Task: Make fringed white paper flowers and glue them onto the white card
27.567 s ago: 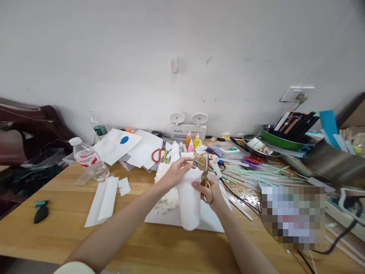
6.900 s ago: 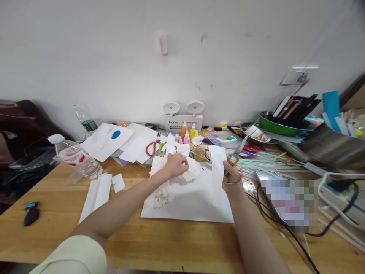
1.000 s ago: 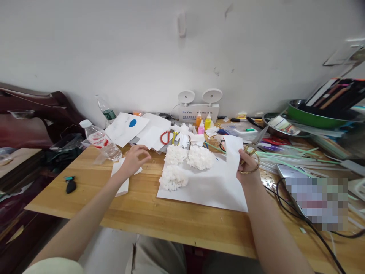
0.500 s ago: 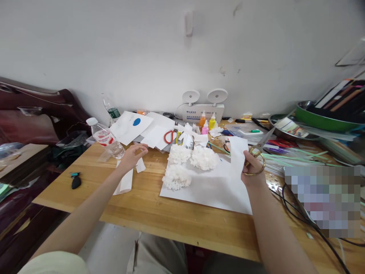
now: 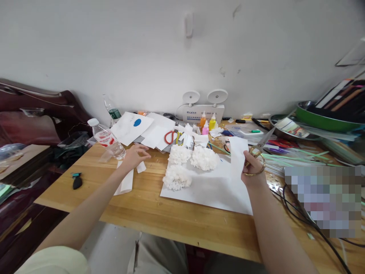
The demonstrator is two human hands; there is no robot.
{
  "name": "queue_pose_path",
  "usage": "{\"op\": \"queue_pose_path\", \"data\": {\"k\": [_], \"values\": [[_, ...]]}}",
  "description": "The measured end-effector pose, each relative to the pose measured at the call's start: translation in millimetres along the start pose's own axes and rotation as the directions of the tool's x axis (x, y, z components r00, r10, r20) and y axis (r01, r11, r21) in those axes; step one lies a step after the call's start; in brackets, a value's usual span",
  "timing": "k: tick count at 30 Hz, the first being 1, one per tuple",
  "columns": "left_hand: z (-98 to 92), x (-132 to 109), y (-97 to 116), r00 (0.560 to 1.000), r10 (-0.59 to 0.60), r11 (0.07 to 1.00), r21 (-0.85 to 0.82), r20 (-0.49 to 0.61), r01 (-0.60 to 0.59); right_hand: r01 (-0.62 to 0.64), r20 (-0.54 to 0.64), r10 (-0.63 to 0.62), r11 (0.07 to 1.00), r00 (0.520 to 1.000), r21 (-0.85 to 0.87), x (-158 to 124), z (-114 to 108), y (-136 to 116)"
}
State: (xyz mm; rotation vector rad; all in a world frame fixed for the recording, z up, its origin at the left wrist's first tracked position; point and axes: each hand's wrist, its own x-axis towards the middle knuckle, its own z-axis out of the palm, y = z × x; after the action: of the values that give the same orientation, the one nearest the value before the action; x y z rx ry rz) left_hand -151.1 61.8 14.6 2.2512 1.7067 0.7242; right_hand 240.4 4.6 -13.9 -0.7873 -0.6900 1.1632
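Observation:
In my right hand (image 5: 253,167) are gold-handled scissors (image 5: 259,149), blades pointing up and right, along with a white paper strip (image 5: 238,154) that hangs upright. My left hand (image 5: 136,156) hovers over the left part of the table, its fingers bent and apart with nothing visible in them. Below it lie a folded white paper piece (image 5: 126,183) and a small paper scrap (image 5: 141,167). Between my hands, three fluffy white clusters (image 5: 204,158) rest on a large white sheet (image 5: 208,194).
A water bottle (image 5: 107,139) stands left of my left hand. Behind are paper sheets (image 5: 132,127), red-handled pliers (image 5: 170,137), paint bottles (image 5: 212,122) and an emergency light (image 5: 203,113). Green and white sticks (image 5: 296,158), black cables (image 5: 299,215) and a pan (image 5: 293,127) crowd the right.
My left hand has shifted slightly right and down, with its fingers tipping lower. My right hand, the scissors and the paper strip stay almost still.

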Motion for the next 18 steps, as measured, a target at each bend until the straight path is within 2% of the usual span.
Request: {"op": "queue_pose_path", "data": {"k": [4,6,12,18], "values": [[3.3,-0.4,5.8,0.997,0.018,0.983,0.186,-0.081,-0.002,-0.008,-0.018,0.008,1.0,1.0,0.0,0.1,1.8,-1.1],[4.1,-1.1,9.0,0.997,0.025,0.974,0.225,-0.069,-0.009,-0.016,-0.021,0.016,1.0,1.0,0.002,-0.1,2.4,-1.2],[4.2,-0.1,2.6,0.998,-0.047,0.98,0.19,-0.034,0.053,-0.006,-0.011,0.005,1.0,1.0,-0.011,-1.1,3.9,-1.4],[0.3,1.9,-5.8,0.995,0.078,0.982,0.176,-0.06,-0.067,-0.019,-0.018,0.019,1.0,1.0,0.021,-1.8,4.9,-2.6]]}}
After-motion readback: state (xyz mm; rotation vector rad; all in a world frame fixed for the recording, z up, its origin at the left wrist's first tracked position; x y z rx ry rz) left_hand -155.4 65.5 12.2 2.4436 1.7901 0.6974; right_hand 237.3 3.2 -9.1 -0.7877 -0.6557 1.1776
